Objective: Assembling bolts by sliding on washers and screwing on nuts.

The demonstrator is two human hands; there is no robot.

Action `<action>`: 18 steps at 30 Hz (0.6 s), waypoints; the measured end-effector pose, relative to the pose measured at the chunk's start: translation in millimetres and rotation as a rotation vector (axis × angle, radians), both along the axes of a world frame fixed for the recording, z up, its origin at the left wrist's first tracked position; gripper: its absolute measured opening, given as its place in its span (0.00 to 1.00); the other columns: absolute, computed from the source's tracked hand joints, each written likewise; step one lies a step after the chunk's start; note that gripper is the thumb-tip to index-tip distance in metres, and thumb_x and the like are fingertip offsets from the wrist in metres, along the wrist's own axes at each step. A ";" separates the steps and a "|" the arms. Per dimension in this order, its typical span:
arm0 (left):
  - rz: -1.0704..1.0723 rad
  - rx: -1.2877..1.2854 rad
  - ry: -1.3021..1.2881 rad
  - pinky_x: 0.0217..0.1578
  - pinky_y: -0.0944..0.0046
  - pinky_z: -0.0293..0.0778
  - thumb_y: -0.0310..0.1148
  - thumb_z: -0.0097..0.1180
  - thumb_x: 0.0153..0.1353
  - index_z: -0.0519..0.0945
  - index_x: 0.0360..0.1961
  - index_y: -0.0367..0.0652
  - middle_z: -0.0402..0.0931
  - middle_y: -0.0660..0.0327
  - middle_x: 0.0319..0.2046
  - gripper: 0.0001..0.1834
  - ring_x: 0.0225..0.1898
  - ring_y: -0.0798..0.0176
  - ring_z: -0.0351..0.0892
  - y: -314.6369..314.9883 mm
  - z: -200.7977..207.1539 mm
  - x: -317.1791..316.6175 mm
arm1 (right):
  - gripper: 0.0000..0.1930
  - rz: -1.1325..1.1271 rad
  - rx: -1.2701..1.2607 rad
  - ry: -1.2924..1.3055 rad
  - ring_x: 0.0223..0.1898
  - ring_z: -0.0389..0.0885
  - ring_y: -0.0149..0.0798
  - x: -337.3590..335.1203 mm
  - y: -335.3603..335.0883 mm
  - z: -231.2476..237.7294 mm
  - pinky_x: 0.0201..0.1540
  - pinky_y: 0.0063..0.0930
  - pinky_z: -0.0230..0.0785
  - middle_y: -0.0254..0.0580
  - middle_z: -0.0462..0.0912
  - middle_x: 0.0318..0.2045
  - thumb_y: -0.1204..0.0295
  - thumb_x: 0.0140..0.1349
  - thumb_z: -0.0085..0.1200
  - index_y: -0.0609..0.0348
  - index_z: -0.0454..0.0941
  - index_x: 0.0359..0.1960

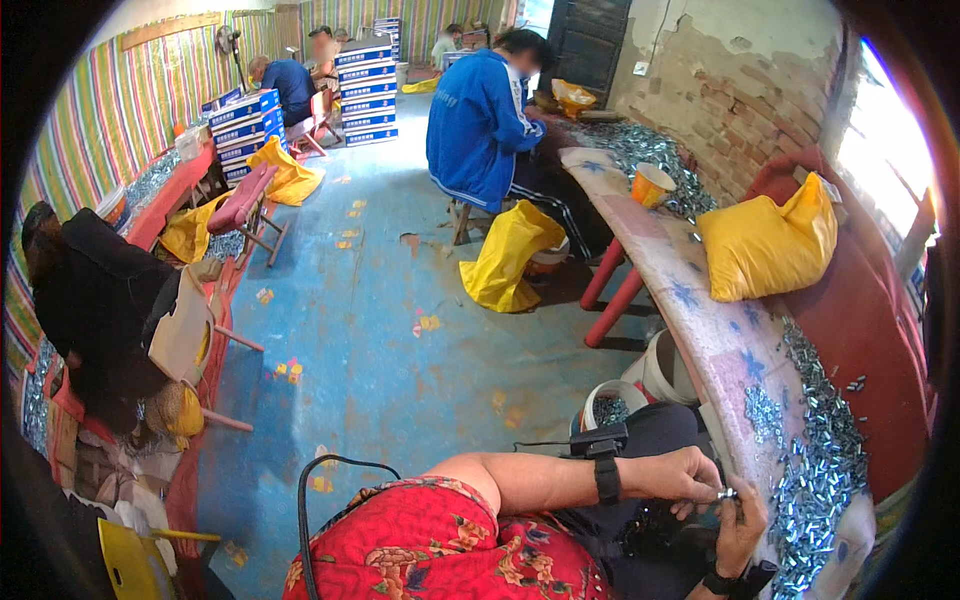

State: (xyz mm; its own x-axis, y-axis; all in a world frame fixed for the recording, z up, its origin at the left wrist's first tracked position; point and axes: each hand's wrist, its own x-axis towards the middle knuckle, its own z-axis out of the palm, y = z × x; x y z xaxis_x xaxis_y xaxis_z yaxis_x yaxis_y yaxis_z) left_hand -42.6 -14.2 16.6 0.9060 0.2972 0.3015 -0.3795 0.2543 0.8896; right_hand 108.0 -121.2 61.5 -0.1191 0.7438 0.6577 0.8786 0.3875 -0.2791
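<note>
Red floral top (430, 530), black wrist straps (606, 480).

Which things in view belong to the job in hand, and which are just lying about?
In the job:
- small shiny metal piece, between left hand and right hand
- heap of small silvery-blue metal pieces, likely

Apparently lying about:
- bulging yellow sack
- pink padded chair
- tall stack of blue-and-white boxes
</note>
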 end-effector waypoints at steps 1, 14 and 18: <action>-0.024 -0.002 0.011 0.14 0.77 0.67 0.30 0.51 0.58 0.75 0.32 0.34 0.74 0.62 0.22 0.09 0.16 0.73 0.72 0.9 -3.5 2.6 | 0.11 0.049 -0.147 0.116 0.22 0.72 0.31 5.4 -4.8 -2.4 0.24 0.21 0.63 0.42 0.74 0.27 0.81 0.51 0.47 0.67 0.74 0.38; 0.105 0.374 0.198 0.18 0.71 0.71 0.31 0.53 0.55 0.77 0.32 0.34 0.75 0.60 0.18 0.10 0.16 0.70 0.76 -14.7 -15.4 21.4 | 0.05 -0.135 -0.220 0.438 0.17 0.65 0.28 30.9 -37.4 -56.2 0.22 0.23 0.59 0.37 0.68 0.15 0.75 0.52 0.49 0.63 0.70 0.22; 0.017 0.242 0.352 0.19 0.73 0.70 0.34 0.53 0.57 0.78 0.35 0.38 0.76 0.63 0.21 0.10 0.19 0.74 0.75 -2.7 -15.9 19.0 | 0.10 0.050 -0.239 0.358 0.23 0.74 0.33 19.4 -23.4 -34.0 0.28 0.23 0.66 0.41 0.76 0.24 0.81 0.48 0.55 0.64 0.75 0.34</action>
